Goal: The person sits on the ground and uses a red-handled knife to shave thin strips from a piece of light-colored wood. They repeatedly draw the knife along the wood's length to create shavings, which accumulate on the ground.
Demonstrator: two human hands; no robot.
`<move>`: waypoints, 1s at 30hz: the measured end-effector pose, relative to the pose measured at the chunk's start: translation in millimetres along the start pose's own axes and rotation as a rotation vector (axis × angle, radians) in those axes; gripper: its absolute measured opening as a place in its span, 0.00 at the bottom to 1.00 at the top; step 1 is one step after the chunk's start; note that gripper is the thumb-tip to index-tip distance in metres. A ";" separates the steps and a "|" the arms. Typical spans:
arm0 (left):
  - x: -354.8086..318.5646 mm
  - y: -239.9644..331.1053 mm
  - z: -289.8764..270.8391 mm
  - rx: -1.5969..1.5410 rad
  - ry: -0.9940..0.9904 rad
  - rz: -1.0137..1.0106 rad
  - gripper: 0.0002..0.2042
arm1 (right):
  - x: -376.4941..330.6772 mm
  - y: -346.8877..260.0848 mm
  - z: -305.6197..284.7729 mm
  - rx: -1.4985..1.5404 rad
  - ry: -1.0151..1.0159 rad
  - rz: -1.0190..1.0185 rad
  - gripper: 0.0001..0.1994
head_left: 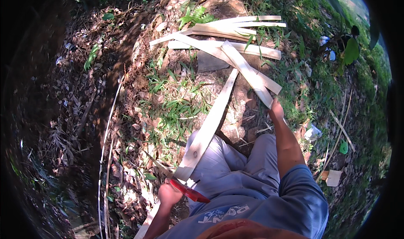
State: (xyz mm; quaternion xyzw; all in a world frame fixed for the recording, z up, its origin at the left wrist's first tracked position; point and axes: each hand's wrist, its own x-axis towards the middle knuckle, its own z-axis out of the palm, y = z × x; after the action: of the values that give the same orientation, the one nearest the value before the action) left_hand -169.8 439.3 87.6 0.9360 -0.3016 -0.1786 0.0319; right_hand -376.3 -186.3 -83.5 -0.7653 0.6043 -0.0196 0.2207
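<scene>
Left hand: the left hand (168,194) is closed in a fist around the red handle of a cutting tool (191,192), low beside the left knee; the handle points toward the lap, and the working end seems to sit right at the near end of a strip.
Right hand: the right hand (276,110) reaches forward at full arm's length and closes on the near end of a pale bamboo strip (248,73) lying on the ground, as if to lift or drag it closer.
Strip across the lap: a long flat strip (210,123) runs from the left knee out toward the pile, its near end resting on the grey trousers (235,163); lying over the leg keeps it steady and within reach of the tool.
Pile ahead: more split strips (229,31) lie crossed and fanned on the ground beyond the right hand, ends overlapping, kept together within arm's reach.
Thin slivers: long narrow slivers (105,138) curve along the ground at the left, well apart from the pile.
Ground: dry leaves, grass tufts (176,108) and a fern cover the bare soil around the seated person.
Scraps: a small pale offcut (333,177) lies to the right, near a green leaf.
</scene>
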 end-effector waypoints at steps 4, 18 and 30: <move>15.9 16.7 -7.6 0.068 -0.030 0.025 0.20 | 13.9 40.8 -11.1 0.019 0.348 -0.305 0.37; 14.9 -7.4 13.7 -0.095 -0.045 0.055 0.17 | 94.9 -213.9 -129.9 -0.212 0.916 -0.688 0.45; 21.5 -40.6 40.9 -0.098 -0.092 -0.023 0.18 | 90.8 -48.0 -40.9 -0.294 0.285 -0.272 0.31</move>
State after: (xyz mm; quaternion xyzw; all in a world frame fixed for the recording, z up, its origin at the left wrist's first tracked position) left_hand -145.5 462.0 35.8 0.9275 -0.2830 -0.2363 0.0617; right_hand -320.0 -275.7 -50.7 -0.8530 0.5172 -0.0687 0.0148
